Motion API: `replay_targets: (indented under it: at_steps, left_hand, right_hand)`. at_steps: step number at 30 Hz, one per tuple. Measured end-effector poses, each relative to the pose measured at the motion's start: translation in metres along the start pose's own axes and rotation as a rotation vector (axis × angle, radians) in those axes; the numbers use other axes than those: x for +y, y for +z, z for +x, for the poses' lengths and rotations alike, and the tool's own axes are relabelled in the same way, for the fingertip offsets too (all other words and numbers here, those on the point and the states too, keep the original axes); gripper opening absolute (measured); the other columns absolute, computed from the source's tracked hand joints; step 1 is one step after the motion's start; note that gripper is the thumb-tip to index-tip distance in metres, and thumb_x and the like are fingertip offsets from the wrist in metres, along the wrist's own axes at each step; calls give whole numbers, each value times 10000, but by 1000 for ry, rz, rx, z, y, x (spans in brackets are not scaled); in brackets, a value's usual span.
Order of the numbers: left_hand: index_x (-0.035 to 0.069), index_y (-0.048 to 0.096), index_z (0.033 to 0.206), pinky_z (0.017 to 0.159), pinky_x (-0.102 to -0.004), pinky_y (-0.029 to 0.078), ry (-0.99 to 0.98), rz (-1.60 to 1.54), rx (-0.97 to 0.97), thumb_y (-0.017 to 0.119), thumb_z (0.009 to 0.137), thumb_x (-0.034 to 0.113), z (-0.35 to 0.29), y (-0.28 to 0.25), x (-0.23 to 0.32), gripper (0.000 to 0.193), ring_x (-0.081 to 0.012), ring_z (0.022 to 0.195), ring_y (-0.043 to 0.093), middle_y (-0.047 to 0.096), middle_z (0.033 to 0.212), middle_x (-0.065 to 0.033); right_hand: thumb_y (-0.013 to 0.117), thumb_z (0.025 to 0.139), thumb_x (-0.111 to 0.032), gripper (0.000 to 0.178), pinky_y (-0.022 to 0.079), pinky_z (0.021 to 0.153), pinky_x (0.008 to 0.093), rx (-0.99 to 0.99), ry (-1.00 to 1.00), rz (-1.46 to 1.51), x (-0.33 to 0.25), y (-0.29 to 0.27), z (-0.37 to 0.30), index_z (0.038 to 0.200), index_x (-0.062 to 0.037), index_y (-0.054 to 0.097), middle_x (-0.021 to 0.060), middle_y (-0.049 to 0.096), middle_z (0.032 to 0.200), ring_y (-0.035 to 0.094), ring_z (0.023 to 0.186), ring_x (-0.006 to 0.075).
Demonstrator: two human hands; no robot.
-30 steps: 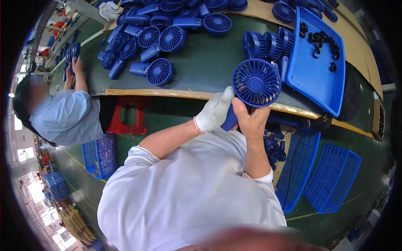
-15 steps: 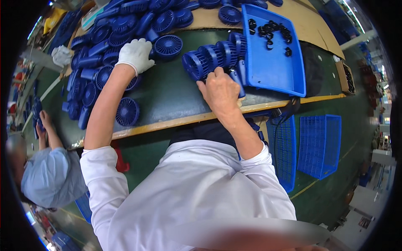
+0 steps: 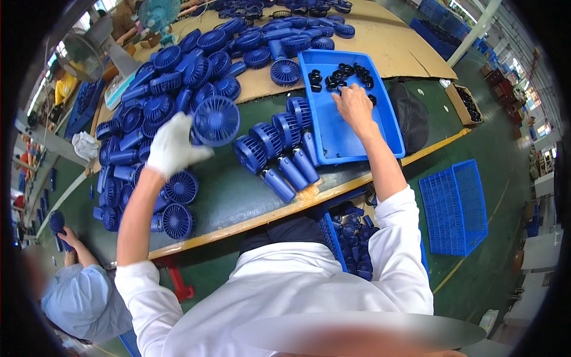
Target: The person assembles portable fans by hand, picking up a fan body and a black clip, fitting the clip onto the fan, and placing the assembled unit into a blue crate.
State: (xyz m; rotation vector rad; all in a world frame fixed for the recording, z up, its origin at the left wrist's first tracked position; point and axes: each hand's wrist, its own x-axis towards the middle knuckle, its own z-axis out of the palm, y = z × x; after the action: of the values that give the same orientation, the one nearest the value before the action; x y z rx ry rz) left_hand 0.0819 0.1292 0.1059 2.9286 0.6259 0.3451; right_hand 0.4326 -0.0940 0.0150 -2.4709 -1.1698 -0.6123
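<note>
Left hand (image 3: 172,146), gloved, holds fan (image 3: 216,121) by handle end, at edge of pile (image 3: 159,107). Right hand (image 3: 355,109), bare, in tray (image 3: 333,128) at black parts (image 3: 343,72); can't tell if pinching any. Tray walls likely corral them. Fan row (image 3: 267,140) on desk (image 3: 220,205), handles (image 3: 291,172) nearside, presumably easier grabbing.

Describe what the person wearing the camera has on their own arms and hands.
The left hand wears a plain white glove reaching about the wrist; the right hand is bare. Both sleeves are white and end near the elbows, leaving the forearms uncovered.
</note>
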Motion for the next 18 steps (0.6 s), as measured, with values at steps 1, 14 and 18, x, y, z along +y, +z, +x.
replay_targets:
  at_steps: [1, 14, 18]
  left_hand:
    - [1, 575, 894, 775, -442, 486, 24, -124, 13, 833, 564, 362, -16, -7, 15, 553, -377, 866, 588, 569, 888, -193]
    - [105, 600, 767, 528, -352, 457, 167, 25, 231, 849, 458, 395, -145, 97, 73, 492, -237, 699, 551, 530, 771, -46]
    - [128, 601, 750, 526, -350, 452, 85, -2, 257, 855, 434, 399, -148, 102, 75, 488, -225, 682, 549, 530, 744, -36]
  right_hand:
    - [684, 857, -298, 292, 546, 738, 453, -30, -10, -67, 5, 11, 3, 850, -6, 706, 185, 639, 947, 627, 920, 362]
    - [546, 853, -134, 148, 455, 716, 400, -5, -200, -387, 11, 41, 9, 779, -105, 671, 73, 708, 784, 642, 850, 241]
    - [555, 832, -153, 168, 447, 728, 398, -64, -293, -414, 14, 43, 2, 749, -107, 693, 71, 678, 831, 613, 886, 247]
